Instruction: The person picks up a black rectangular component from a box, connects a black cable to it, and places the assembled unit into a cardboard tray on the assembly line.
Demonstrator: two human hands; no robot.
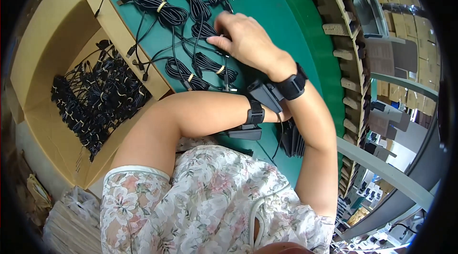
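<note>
My right hand point(245, 39) reaches over the green tabletop with thumb and forefinger apart, at the end of a coiled black cable point(202, 30). Its fingertips are slightly blurred. My left forearm crosses beneath my right arm. Only a sliver of my left hand point(285, 112) shows, its fingers hidden, close to a dark, ridged black bundle point(292, 139) whose kind I cannot make out. More tied black cables point(162, 8) lie at the far left of the table, and two coils point(186, 75) rest nearer, by my left forearm. Black strapped devices point(291, 87) sit on both wrists.
A large cardboard box point(43, 106) at the left holds a heap of tied black cables point(102, 92). Along the table's right side runs a slatted wooden rack point(350, 82). A grey metal rail point(386, 173) and stacked cartons point(405, 25) stand beyond it.
</note>
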